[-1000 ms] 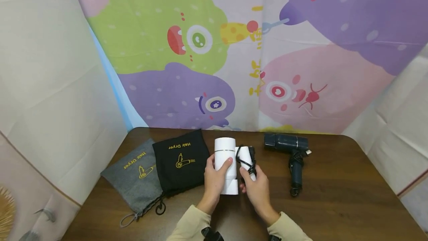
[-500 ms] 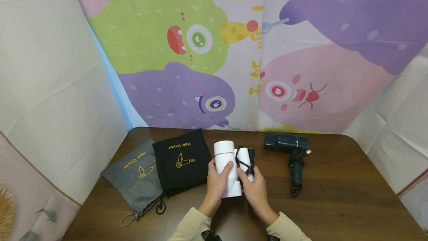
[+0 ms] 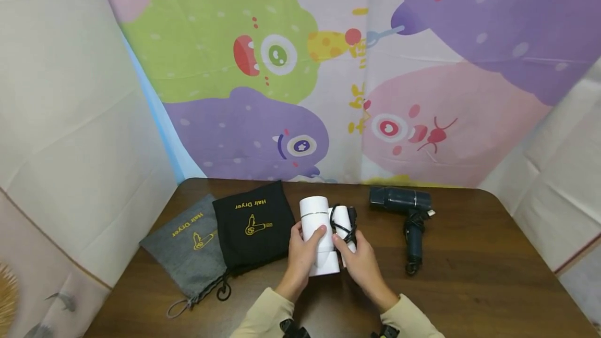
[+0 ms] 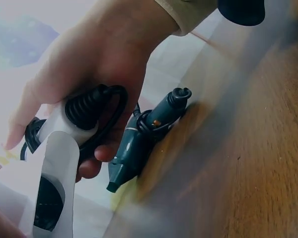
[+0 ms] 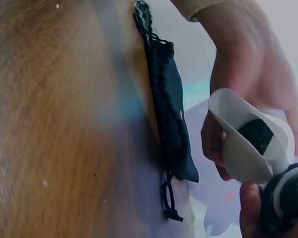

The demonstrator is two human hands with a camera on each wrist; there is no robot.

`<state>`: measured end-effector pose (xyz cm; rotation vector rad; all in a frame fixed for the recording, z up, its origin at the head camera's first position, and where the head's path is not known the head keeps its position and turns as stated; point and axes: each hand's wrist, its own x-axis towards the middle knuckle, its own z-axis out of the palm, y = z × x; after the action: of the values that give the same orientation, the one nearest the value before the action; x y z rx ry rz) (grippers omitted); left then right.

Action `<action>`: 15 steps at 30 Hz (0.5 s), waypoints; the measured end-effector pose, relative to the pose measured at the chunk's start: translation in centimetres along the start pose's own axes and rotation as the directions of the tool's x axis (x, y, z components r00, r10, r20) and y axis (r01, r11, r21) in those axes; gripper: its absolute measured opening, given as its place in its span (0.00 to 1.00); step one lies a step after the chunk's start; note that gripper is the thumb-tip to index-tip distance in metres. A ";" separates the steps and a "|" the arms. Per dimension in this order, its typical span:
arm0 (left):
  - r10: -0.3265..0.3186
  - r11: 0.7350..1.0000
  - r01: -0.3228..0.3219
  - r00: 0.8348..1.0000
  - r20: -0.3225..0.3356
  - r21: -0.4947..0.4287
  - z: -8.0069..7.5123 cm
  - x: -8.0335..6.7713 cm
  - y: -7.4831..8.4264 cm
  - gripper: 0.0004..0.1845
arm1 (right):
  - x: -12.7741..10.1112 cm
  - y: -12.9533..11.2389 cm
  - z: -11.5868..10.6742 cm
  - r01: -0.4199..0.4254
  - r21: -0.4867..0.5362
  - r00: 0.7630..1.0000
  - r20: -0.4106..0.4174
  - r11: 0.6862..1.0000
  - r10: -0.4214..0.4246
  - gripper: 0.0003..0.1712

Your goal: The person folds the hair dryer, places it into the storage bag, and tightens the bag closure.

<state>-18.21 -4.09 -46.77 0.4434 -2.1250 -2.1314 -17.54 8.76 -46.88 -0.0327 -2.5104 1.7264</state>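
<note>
A white hair dryer (image 3: 315,223) is between my two hands in the head view, slightly tilted. My left hand (image 3: 299,255) grips its barrel, thumb lying across the front. My right hand (image 3: 362,262) holds the handle (image 3: 340,216), which lies folded alongside the barrel. Round this handle runs a black cord (image 3: 349,234). At the near end is a white flared nozzle (image 4: 65,153), its dark inside showing in the left wrist view. The handle's ribbed black cord sleeve (image 4: 85,110) rests by the right palm there. Some fingers are hidden behind the dryer.
On the brown table (image 3: 469,286), a dark blue hair dryer (image 3: 400,198) with its cord wrapped lies to the right. A black drawstring pouch (image 3: 255,246) and a grey pouch (image 3: 190,260) lie overlapping on the left. A cartoon-printed cloth (image 3: 281,134) hangs behind.
The white hair dryer has tilted a little, its near end swinging right. My right hand has shifted slightly left, so handle and barrel sit closer together. Both hands keep their hold.
</note>
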 end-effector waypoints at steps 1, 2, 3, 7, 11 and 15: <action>-0.004 1.000 0.004 1.000 0.002 -0.003 0.0 0.0 0.0 0.38 | 0.0 0.0 -0.1 -0.002 0.003 1.000 0.011 1.000 0.002 0.21; -0.008 1.000 0.009 1.000 0.005 -0.005 0.0 0.0 -0.1 0.38 | 0.1 0.1 -0.3 -0.005 0.005 1.000 0.022 1.000 0.005 0.21; -0.014 1.000 0.014 1.000 0.009 -0.006 0.0 0.0 -0.2 0.38 | 0.1 0.1 -0.4 -0.010 0.006 0.999 0.033 1.000 0.010 0.22; -0.034 0.999 0.034 0.999 0.030 0.003 0.1 -0.1 -0.3 0.39 | 0.3 0.2 -0.7 -0.027 -0.011 0.997 0.068 1.000 0.028 0.25; -0.039 0.999 0.040 0.998 0.043 -0.006 0.1 -0.1 -0.2 0.39 | 0.4 0.4 -0.9 0.002 -0.027 0.997 0.080 1.000 0.001 0.27; -0.041 0.999 0.042 0.998 0.037 -0.023 0.3 0.1 -0.1 0.38 | 0.6 0.1 -1.0 0.000 0.001 0.996 0.093 1.000 -0.001 0.28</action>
<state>-18.32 -3.83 -46.90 0.4536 -2.1248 -2.2012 -18.02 9.79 -46.61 0.0496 -2.5739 1.7687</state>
